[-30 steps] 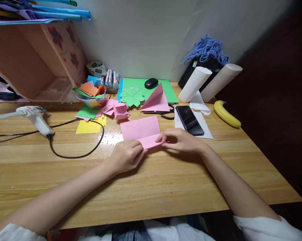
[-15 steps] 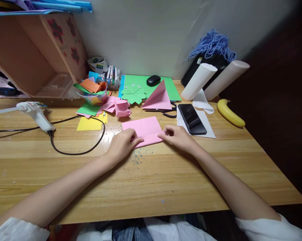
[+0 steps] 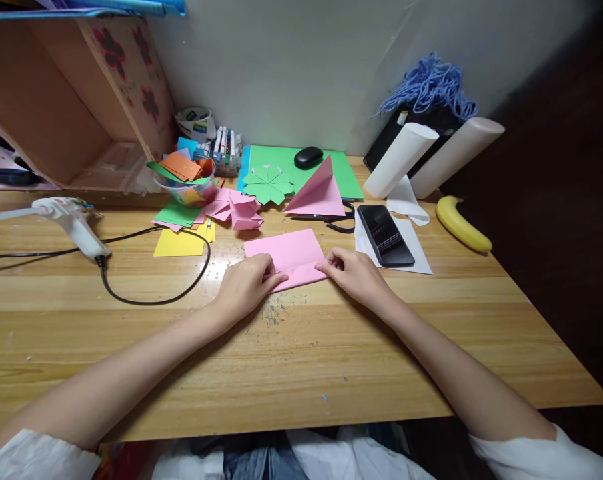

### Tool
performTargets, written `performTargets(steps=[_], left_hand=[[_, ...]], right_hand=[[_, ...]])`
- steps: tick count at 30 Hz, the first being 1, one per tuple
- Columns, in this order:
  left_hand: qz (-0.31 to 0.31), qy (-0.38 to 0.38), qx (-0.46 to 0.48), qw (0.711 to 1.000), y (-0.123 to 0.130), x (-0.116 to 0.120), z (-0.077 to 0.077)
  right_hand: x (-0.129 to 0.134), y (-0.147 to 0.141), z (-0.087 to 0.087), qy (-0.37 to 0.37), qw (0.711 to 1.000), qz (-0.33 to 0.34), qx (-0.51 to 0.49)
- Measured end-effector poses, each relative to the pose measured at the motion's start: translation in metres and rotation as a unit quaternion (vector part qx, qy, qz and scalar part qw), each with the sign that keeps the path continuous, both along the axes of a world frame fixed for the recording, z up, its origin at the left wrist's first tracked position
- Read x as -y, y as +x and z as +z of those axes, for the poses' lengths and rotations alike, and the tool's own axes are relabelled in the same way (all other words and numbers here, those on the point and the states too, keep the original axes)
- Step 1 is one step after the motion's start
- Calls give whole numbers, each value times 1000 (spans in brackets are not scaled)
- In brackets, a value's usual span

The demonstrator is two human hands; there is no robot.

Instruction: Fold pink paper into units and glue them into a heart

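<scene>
Head view: pink sheet [image 3: 289, 250] lies on the counter [image 3: 301, 373], set back from the near edge and well apart from the right edge. A narrow band is turned up along its near side. Left hand [image 3: 246, 283]: grip closed, thumb laid on the band by the sheet's left end, fingers curled at that side; whether they pass beneath cannot be told. Right hand [image 3: 354, 273]: grip pinched, thumb to forefinger, holding the near right corner.

Step in hand, as judged: pressing down the fold. A sound next move calls for even pressure along the crease, both ends kept aligned.

Containers: clear tub [image 3: 209, 193], left of centre towards the counter's back edge, heaped with paper scraps, orange, green and blue among them, some above the rim. Marker holder [image 3: 226, 166], just behind, carries several markers. Cardboard box [image 3: 131, 110], at the left of the back edge, stands open-fronted; a clear plastic item inside, not identifiable.
</scene>
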State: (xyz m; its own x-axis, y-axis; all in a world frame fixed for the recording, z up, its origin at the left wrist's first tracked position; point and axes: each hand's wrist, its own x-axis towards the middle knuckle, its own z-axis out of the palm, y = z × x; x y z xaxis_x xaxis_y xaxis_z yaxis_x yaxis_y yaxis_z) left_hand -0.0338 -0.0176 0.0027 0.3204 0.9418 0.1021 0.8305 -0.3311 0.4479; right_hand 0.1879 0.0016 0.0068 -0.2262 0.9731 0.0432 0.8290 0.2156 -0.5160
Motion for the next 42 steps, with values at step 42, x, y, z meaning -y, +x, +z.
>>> performTargets(steps=[42], left_hand=[[-273,160,-216,924,13,22,7]], right_hand=[[1,-6,-6,97,967,45,233]])
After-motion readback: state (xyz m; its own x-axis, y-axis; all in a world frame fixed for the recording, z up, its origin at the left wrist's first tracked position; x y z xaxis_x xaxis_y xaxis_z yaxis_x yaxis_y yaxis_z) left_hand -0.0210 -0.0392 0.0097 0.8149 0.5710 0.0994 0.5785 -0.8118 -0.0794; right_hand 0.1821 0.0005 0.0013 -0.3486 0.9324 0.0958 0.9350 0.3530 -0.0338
